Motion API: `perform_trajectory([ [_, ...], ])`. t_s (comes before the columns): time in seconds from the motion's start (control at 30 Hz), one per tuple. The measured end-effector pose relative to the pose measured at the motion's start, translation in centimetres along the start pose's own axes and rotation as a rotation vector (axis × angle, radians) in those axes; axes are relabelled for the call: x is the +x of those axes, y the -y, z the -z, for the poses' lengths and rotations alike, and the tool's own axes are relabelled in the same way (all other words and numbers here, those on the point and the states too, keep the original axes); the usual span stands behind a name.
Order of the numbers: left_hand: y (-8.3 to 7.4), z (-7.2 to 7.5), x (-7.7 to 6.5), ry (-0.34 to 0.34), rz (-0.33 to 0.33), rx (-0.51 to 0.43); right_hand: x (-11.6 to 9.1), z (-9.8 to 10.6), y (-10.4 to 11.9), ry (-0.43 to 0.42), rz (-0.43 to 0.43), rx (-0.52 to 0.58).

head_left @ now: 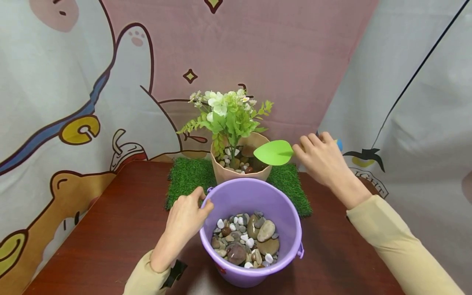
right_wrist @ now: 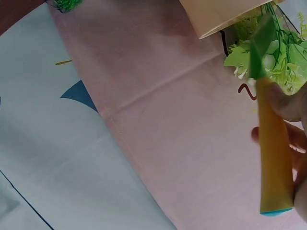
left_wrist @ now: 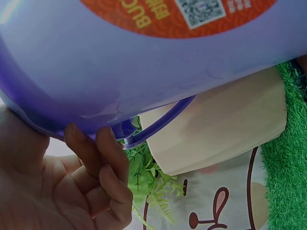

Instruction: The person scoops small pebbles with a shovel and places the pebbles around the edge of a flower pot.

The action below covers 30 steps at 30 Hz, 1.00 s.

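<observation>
Trowel (head_left: 273, 153): leaf-green blade, yellow-orange handle (right_wrist: 276, 158), blue end (right_wrist: 277, 212).
Bucket (head_left: 254, 194): purple, its red label (left_wrist: 163, 19) printed in yellow lettering.
Stones (head_left: 245, 241): white, grey, brown.
Pot (head_left: 232, 176): pale peach.
Plant (head_left: 232, 119): green leaves, white flowers (head_left: 219, 105).
Mat (head_left: 191, 176): grass green.
Table (head_left: 110, 229): reddish brown.
Backdrop (head_left: 287, 57): pink and white, dark-outlined cartoon animals, yellow diamond stars (head_left: 190, 76).
Sleeves (head_left: 391, 229): pale yellow-beige.

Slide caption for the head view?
Right hand holds green-bladed trowel near flowerpot; left hand grips purple bucket of stones.
</observation>
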<state>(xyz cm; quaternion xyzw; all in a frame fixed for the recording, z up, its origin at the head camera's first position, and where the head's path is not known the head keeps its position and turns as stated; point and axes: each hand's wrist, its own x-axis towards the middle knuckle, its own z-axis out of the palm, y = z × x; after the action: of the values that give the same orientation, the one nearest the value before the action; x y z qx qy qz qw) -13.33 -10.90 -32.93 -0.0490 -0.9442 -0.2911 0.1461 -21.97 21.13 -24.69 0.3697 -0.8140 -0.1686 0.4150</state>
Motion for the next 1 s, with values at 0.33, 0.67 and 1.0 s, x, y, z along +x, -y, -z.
perform_trajectory([
  [0.33,0.0,0.0,0.0,-0.001,-0.002,-0.001,-0.1,1.4,1.6,-0.179,0.176,0.012],
  [0.67,0.0,0.0,0.0,0.010,0.010,-0.003,0.2,1.9,4.7,-0.158,0.405,-0.011],
  [1.0,0.0,-0.1,0.0,0.005,0.006,0.002,0.4,1.3,8.2,-0.070,0.498,-0.123],
])
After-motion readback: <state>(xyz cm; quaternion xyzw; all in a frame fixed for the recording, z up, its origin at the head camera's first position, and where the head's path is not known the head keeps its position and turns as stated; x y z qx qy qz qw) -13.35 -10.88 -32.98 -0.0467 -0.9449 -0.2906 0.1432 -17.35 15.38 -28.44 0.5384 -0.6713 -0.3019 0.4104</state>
